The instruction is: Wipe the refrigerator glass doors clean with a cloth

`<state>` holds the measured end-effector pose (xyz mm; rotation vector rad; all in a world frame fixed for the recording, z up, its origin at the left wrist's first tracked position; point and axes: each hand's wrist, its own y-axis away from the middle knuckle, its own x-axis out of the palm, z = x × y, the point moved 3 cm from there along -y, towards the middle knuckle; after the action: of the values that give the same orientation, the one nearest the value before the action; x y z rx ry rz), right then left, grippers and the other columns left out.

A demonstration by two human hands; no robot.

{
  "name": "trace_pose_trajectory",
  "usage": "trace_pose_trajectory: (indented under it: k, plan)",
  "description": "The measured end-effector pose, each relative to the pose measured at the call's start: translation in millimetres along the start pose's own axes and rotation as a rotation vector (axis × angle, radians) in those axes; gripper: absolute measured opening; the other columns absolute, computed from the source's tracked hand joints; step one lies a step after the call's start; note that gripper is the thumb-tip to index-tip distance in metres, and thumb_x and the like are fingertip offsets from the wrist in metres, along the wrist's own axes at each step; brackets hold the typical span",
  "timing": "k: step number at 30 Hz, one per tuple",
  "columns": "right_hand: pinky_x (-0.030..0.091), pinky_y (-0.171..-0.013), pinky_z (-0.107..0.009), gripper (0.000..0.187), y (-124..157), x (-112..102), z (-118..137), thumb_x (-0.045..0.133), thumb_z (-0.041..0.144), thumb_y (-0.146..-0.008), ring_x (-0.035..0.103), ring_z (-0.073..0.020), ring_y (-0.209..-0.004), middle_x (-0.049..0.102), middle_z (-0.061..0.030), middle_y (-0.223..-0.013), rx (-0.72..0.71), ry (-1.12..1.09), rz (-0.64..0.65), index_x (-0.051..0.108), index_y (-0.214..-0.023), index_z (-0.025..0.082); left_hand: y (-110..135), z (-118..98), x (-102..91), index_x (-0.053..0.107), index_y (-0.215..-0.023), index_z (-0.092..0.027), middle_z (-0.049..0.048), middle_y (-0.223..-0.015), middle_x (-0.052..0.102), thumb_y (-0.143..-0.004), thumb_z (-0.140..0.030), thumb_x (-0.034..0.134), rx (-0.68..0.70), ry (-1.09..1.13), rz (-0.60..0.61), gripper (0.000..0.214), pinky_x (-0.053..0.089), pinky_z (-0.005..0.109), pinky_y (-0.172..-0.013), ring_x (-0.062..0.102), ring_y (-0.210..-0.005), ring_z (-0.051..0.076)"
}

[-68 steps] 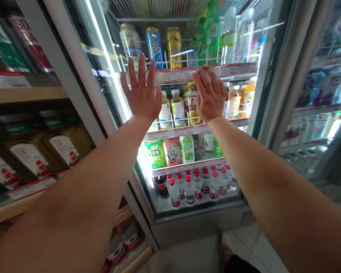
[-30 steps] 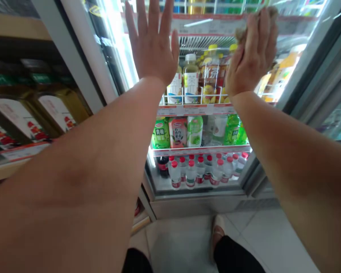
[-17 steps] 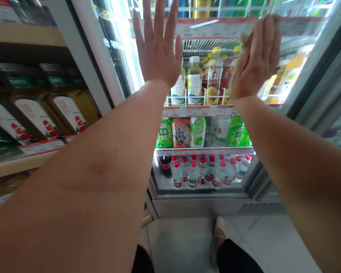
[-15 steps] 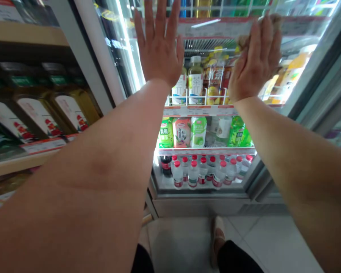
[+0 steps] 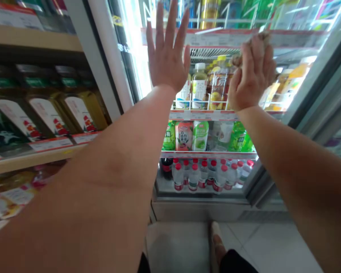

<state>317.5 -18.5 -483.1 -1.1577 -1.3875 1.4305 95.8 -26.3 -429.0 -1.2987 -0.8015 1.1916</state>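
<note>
My left hand [image 5: 169, 62] is spread flat, fingers apart, against the glass of a drinks fridge's door. It holds nothing. My right hand [image 5: 250, 77] presses a brownish, crumpled cloth [image 5: 236, 60] to the same glass. The cloth shows past the fingertips and beside the thumb; the palm hides the rest. Behind the glass, between my hands, stand a white-labelled tea bottle [image 5: 199, 86] and yellow-capped brown drink bottles [image 5: 218, 85].
A shelf unit on the left holds bottles of golden liquid [image 5: 74, 102]. Lower in the fridge are green and pink drink bottles [image 5: 184, 135] and several red-capped water bottles [image 5: 193, 177]. My foot [image 5: 218, 242] stands on the tiled floor [image 5: 182, 242].
My right hand has slid a little left and down over the glass with the cloth. The view has shifted slightly; my left hand stays spread on the door.
</note>
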Motion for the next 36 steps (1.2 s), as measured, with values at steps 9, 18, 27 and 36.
trace_pose_trajectory:
  k: [9,18,27,36]
  plan:
    - [0.032,-0.126,-0.061,0.051,5,-8,-8,0.039,0.033,-0.107,0.037,-0.0311,-0.156,0.047,0.0031,-0.164,-0.609,-0.129,0.312,0.048,-0.157,0.033,-3,2,-1.4,0.033,-0.169,-0.023,-0.0014,-0.173,0.024,-0.099,-0.018,0.041,-0.039,-0.004,0.081,0.071,0.006,0.054,-0.134,0.013,-0.162,0.031]
    - [0.025,-0.128,-0.062,0.057,-23,-25,-20,0.030,0.039,-0.107,0.022,-0.0296,-0.162,0.032,0.0064,-0.170,-0.122,-0.034,0.208,0.039,-0.163,0.034,-5,7,1.4,0.035,-0.165,-0.048,-0.0263,-0.166,0.017,-0.088,-0.034,0.053,-0.121,0.293,0.095,0.080,-0.012,0.041,-0.135,-0.011,-0.160,0.019]
    - [0.007,-0.132,-0.058,0.068,-66,1,-69,0.010,0.031,-0.106,0.018,-0.0308,-0.162,0.028,-0.0200,-0.171,0.588,0.047,-0.133,0.028,-0.161,-0.004,-5,6,0.3,0.038,-0.166,-0.036,-0.0176,-0.170,0.019,-0.093,-0.026,0.046,-0.107,0.225,0.089,0.074,-0.008,0.043,-0.136,0.005,-0.163,0.022]
    - [0.022,-0.128,-0.061,0.059,-25,-8,-20,0.022,0.044,-0.108,0.020,-0.0273,-0.162,0.028,0.0071,-0.172,-0.119,-0.009,0.131,0.037,-0.164,0.034,-2,5,1.0,0.036,-0.167,-0.034,-0.0166,-0.171,0.017,-0.100,-0.026,0.040,-0.101,0.202,0.067,0.067,-0.006,0.044,-0.136,0.005,-0.163,0.023]
